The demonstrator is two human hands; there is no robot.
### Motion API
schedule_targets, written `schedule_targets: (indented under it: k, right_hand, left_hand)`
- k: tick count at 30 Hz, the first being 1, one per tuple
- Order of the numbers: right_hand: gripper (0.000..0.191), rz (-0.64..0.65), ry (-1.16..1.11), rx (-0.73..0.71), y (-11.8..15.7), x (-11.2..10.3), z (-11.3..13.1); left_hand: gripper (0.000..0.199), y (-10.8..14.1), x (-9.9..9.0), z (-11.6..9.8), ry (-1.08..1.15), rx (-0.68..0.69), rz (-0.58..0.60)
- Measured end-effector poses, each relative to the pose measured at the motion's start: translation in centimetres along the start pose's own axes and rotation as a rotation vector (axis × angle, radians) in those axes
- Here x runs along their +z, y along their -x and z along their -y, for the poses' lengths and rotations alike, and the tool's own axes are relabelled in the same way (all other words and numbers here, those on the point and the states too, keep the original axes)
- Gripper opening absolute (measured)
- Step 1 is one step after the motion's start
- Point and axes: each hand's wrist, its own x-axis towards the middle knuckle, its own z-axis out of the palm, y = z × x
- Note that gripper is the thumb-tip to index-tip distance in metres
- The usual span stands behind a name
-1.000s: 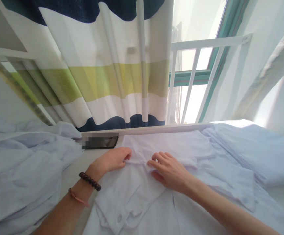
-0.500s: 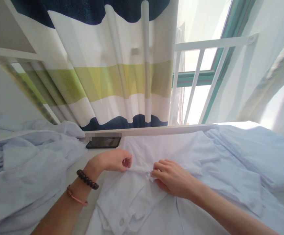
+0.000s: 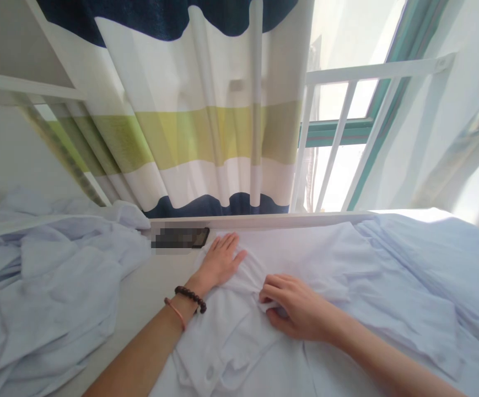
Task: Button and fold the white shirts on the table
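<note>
A white garment lies spread before me, its cloth wrinkled, with what looks like a button near its lower edge. My left hand rests flat on the upper left part of the garment, fingers stretched out and holding nothing. Dark beads and a thin reddish bracelet circle that wrist. To the right and slightly nearer, my right hand pinches a fold of the garment between thumb and curled fingers. Just beyond my left fingertips lies a dark flat device, partly blurred out, perhaps a phone or tablet.
Crumpled white cloth is heaped at the left. Flatter folded white cloth lies at the right. Behind the surface's raised back edge hang a striped curtain and a white railing before a window.
My left hand has opened from a curled grip and moved forward and right, flat onto the cloth. My right hand keeps its pinch on the fold. The view has shifted slightly.
</note>
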Motion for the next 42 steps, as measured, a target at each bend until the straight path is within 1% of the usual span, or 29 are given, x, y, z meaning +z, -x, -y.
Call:
schedule_targets:
  k: [3, 7, 9, 12, 15, 17, 20, 23, 25, 27, 29, 31, 33, 35, 39, 42]
  right_hand:
    - [0.018, 0.004, -0.042, -0.003, 0.0, 0.3, 0.0]
    - [0.017, 0.04, -0.007, 0.01, -0.2, 0.0, 0.3]
    - [0.017, 0.071, 0.011, 0.013, -0.3, -0.6, 0.5]
    - [0.014, 0.14, -0.026, 0.007, -0.3, -2.2, 0.5]
    - [0.017, 0.16, -0.055, 0.066, 0.0, -4.0, -0.2]
    - [0.019, 0.117, -0.029, 0.145, 0.3, -5.1, -1.1]
    - [0.021, -0.007, 0.042, 0.272, 0.9, -6.6, -3.2]
    - [0.023, -0.145, 0.188, 0.442, 1.9, -7.5, -6.2]
    - [0.032, -0.182, 0.303, 0.597, 2.7, -7.5, -8.3]
    - [0.047, -0.17, 0.351, 0.712, 3.7, -7.0, -10.3]
    - [0.056, -0.123, 0.356, 0.779, 4.5, -6.1, -11.9]
    - [0.058, -0.071, 0.35, 0.814, 5.1, -5.2, -12.9]
    - [0.059, -0.04, 0.349, 0.832, 5.4, -4.7, -13.3]
    - [0.061, -0.028, 0.352, 0.844, 5.4, -4.6, -13.4]
    - [0.064, -0.019, 0.345, 0.858, 5.4, -4.6, -12.8]
    - [0.065, -0.026, 0.33, 0.852, 5.4, -4.1, -12.1]
  left_hand:
    - [0.065, -0.1, 0.5, 1.3, -0.055, -0.071, 0.0]
    - [0.071, -0.4, 0.5, 2.3, -0.108, -0.077, 0.013]
    - [0.071, -0.6, 0.7, 2.4, -0.129, -0.067, 0.01]
    - [0.071, -0.8, 1.0, 2.4, -0.15, -0.05, -0.004]
    - [0.068, -0.8, 0.7, 2.3, -0.163, -0.02, -0.016]
    - [0.065, -0.7, 0.3, 2.2, -0.171, 0.002, -0.022]
    - [0.058, -0.5, -0.5, 1.8, -0.228, 0.028, -0.036]
    - [0.046, -0.1, -1.2, 0.1, -0.25, 0.081, -0.07]
    - [0.044, 0.3, -1.5, -1.9, -0.188, 0.148, -0.055]
    - [0.046, 0.9, -1.4, -4.4, -0.107, 0.26, 0.005]
    - [0.05, 1.5, -1.0, -6.6, -0.053, 0.385, 0.063]
    - [0.054, 1.9, -0.5, -7.8, -0.034, 0.44, 0.109]
    - [0.056, 2.1, 0.1, -8.1, -0.033, 0.454, 0.131]
    - [0.057, 2.3, 0.4, -7.7, -0.039, 0.464, 0.133]
    - [0.057, 2.6, 0.4, -6.7, -0.047, 0.476, 0.143]
    - [0.058, 3.4, 0.4, -6.2, -0.045, 0.485, 0.139]
